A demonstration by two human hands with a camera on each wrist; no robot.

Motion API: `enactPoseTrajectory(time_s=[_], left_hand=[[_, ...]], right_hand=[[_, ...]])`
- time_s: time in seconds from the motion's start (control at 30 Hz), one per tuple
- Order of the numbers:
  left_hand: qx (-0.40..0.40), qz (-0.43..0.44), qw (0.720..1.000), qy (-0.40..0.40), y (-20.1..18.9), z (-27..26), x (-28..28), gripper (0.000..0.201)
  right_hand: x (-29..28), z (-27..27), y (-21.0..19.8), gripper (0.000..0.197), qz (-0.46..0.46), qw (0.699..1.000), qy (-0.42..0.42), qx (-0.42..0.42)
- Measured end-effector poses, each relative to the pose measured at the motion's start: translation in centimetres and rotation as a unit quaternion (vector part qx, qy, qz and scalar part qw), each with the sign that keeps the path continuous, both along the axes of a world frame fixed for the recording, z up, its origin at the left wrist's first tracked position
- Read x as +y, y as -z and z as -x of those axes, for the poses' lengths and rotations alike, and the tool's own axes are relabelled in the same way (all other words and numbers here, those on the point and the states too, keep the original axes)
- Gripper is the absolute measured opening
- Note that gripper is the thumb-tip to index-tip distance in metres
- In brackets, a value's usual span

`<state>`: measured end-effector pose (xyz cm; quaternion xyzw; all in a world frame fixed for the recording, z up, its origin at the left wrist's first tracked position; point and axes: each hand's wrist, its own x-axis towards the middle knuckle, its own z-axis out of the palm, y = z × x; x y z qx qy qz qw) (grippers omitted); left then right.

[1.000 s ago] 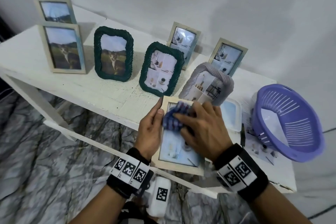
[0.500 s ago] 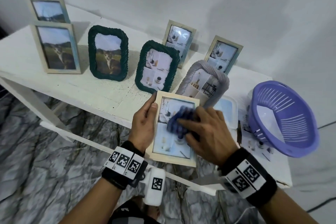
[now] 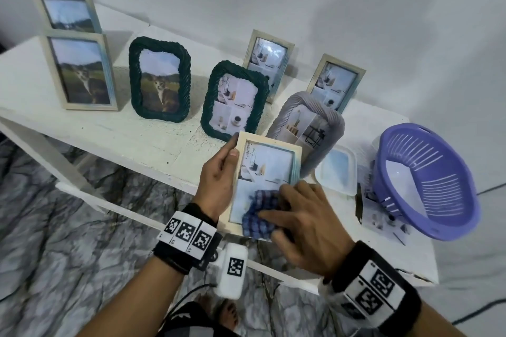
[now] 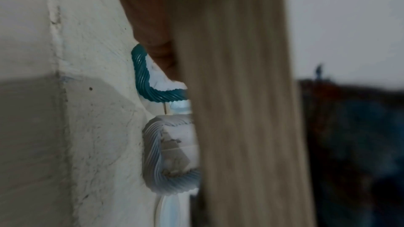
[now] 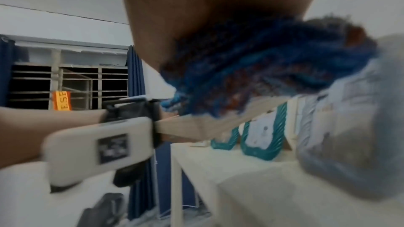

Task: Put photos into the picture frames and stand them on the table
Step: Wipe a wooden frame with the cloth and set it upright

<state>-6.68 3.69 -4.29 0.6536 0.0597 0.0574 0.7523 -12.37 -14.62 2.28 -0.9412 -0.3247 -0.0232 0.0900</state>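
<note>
My left hand grips the left edge of a pale wooden picture frame with a photo in it, held tilted over the front edge of the white table. My right hand presses a bunched blue checked cloth onto the lower part of the frame's glass. In the left wrist view the frame's edge fills the middle. The right wrist view shows the cloth under my palm, blurred. Several filled frames stand on the table, among them a grey rope frame and a green rope frame.
A purple plastic basket lies tipped at the table's right end, loose photos beneath it. A white frame lies flat beside the grey one. Two cat-photo frames stand at the left. A wall rises behind.
My right hand has drawn the cloth down the glass from the frame's top to its lower part. My left hand keeps its grip on the frame's left edge.
</note>
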Motion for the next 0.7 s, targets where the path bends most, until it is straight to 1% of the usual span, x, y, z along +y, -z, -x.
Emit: enactPoseTrajectory(time_s=[0.07, 0.13, 0.2, 0.23, 0.27, 0.33, 0.4, 0.47, 0.5, 0.57, 0.63, 0.7], left_hand=[[0.003, 0.001, 1.000, -0.002, 0.2, 0.0, 0.1, 0.040], [-0.001, -0.006, 1.000, 0.003, 0.1, 0.0, -0.1, 0.040], [-0.009, -0.019, 1.000, 0.018, 0.0, 0.2, -0.5, 0.040], [-0.009, -0.019, 1.000, 0.017, -0.1, 0.1, -0.6, 0.039], [-0.006, -0.015, 1.000, 0.010, 0.0, 0.0, -0.5, 0.039], [0.001, -0.001, 1.000, -0.002, 0.4, -0.5, -0.1, 0.039], [0.007, 0.003, 1.000, -0.003, 0.7, -0.7, 0.3, 0.040], [0.003, -0.011, 1.000, 0.004, 0.8, -0.6, 0.5, 0.040], [-0.001, -0.015, 1.000, 0.003, 0.9, -0.4, 0.5, 0.040], [-0.004, -0.012, 1.000, 0.001, 0.9, -0.3, 0.2, 0.040], [-0.009, -0.018, 1.000, 0.008, 0.8, -0.4, -0.1, 0.040], [-0.014, -0.028, 0.999, 0.016, 0.9, -0.5, -0.1, 0.040]], right_hand=[[-0.8, -1.2, -0.1, 0.033, 0.026, 0.999, 0.033, -0.030], [-1.5, -3.0, -0.4, 0.034, 0.034, 0.992, 0.105, -0.067], [-1.7, -4.3, -0.6, 0.036, 0.019, 0.984, 0.162, -0.065], [-1.4, -4.5, -0.7, 0.038, 0.010, 0.985, 0.167, -0.050], [-1.1, -4.2, -0.7, 0.039, 0.003, 0.988, 0.150, -0.030], [-0.4, -3.1, -0.4, 0.037, -0.005, 0.997, 0.069, 0.017], [-0.4, -1.7, -0.4, 0.034, 0.003, 0.999, -0.005, 0.053], [-1.1, -1.7, -0.5, 0.030, 0.029, 0.999, -0.023, 0.039], [-1.4, -2.1, -0.4, 0.027, 0.044, 0.999, -0.014, 0.018], [-1.7, -3.2, -0.5, 0.027, 0.059, 0.997, 0.038, -0.023], [-1.3, -4.3, -0.5, 0.031, 0.050, 0.992, 0.108, -0.048], [-0.5, -4.5, -0.3, 0.035, 0.027, 0.988, 0.144, -0.048]])
